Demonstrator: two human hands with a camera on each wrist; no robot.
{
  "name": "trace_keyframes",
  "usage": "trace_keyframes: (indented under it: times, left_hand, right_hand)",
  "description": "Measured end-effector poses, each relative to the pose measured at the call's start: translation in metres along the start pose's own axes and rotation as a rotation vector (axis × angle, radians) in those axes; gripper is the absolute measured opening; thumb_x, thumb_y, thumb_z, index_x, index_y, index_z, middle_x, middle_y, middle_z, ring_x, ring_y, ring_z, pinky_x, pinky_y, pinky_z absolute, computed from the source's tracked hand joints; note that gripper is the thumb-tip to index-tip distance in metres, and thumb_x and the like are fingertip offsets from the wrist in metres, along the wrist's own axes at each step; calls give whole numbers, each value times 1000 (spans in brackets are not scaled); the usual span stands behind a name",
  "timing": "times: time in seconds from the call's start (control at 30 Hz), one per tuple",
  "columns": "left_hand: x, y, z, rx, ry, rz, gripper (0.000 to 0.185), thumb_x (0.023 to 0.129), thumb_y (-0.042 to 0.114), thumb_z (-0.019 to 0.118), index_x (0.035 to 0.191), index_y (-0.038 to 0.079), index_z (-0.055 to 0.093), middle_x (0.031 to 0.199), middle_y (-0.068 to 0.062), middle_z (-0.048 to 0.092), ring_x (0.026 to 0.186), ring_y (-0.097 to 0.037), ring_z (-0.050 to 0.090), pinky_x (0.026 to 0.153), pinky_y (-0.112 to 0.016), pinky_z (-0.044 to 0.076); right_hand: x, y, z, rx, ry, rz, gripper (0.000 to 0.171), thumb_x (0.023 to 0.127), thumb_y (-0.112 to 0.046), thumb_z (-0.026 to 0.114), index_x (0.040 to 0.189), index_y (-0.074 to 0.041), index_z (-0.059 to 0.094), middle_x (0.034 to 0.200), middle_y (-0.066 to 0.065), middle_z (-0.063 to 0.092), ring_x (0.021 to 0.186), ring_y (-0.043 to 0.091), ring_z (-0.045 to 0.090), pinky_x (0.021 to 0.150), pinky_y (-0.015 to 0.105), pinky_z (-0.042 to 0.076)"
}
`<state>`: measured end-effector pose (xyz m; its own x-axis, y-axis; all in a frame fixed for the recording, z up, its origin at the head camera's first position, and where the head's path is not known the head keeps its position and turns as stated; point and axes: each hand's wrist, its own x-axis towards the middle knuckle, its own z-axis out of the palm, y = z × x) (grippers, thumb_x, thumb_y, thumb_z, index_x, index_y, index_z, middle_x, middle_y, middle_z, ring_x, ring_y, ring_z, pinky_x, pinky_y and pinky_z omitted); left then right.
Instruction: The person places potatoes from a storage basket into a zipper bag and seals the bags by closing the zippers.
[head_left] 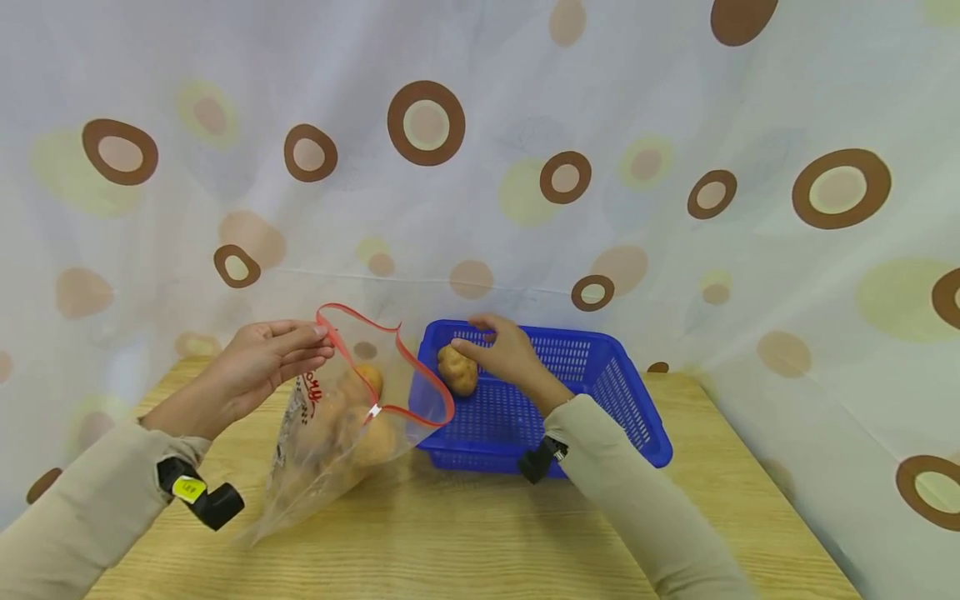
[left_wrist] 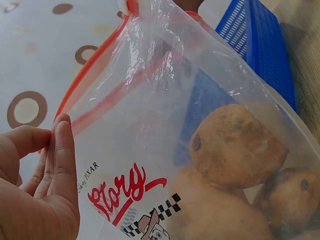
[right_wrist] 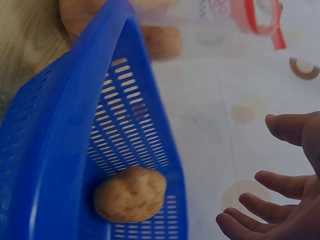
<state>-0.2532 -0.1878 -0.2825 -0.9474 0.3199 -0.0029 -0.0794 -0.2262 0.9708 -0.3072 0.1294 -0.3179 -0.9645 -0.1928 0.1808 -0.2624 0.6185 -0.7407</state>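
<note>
My left hand pinches the red zip edge of a clear plastic zip bag between thumb and fingers. The bag's mouth gapes toward the right, and several potatoes lie inside, seen through the film. Red lettering and a cartoon figure are printed on its side. To the right, a single potato lies in the blue basket, by its left end. Over the basket is my right hand, fingers spread and holding nothing; the right wrist view shows it apart from that potato.
The basket stands right beside the bag on a light wooden table. Behind the table hangs a pale curtain with brown rings and spots. A small camera is strapped on each wrist.
</note>
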Motion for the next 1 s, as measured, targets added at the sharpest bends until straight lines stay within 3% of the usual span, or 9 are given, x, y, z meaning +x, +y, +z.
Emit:
trace_keyframes:
  times: [0.3,0.53,0.57,0.63,0.77,0.8,1.0]
  left_hand:
    - [2,1,2,19,4,4,5,94,12,63,93,8,67,87,-2,71,83,-10,69,81,-20,58]
    - [1,-1,2,17,-4,5,6,94,11,62,93,8,67,87,-2,71,83,-10,69,81,-20,58]
    - [1,-2,2,14,-4,3,6,94,11,62,93,8,67,87,-2,71,83,-10,69,81,-20,58]
    - [0,-3,1,8,-8,7,6,95,10,61,94,8,67,88,-2,71,83,-10,69,81,-20,58]
    - [0,-4,1,-2,-5,8,7,95,10,61,93,8,68,87,-2,72,83,-10,70,81,-20,58]
    - [1,-4,1,-4,-5,9,7,95,10,61,93,8,68,87,-2,72,83,-10,70,80,-20,58]
    - [0,-3,1,-7,-1,-2,5,94,10,63,94,8,68,87,-3,72,83,-10,70,80,-20,58]
  right_hand:
    - [22,28,25,49,58,130,54,90,-28,67,133,2,52,137,24,50,128,39,45,104,50,43]
    - [33,51,50,147,-14,182,70,84,-24,73,140,4,42,139,25,46,128,38,44,107,47,41]
    - [40,65,56,175,-39,130,73,82,-30,75,139,2,44,131,22,53,119,34,52,100,42,48]
    - [42,70,61,211,-91,114,74,80,-28,78,139,0,43,122,20,58,108,31,57,92,40,52]
    - [38,68,64,247,-172,117,74,82,-21,75,143,-3,37,110,17,57,91,25,57,77,35,53]
    - [31,55,60,217,-179,168,75,83,-14,72,146,-1,32,116,19,55,96,27,56,82,37,52]
    - [22,49,62,66,-164,118,77,82,-9,69,146,5,28,124,27,48,105,34,52,89,39,49]
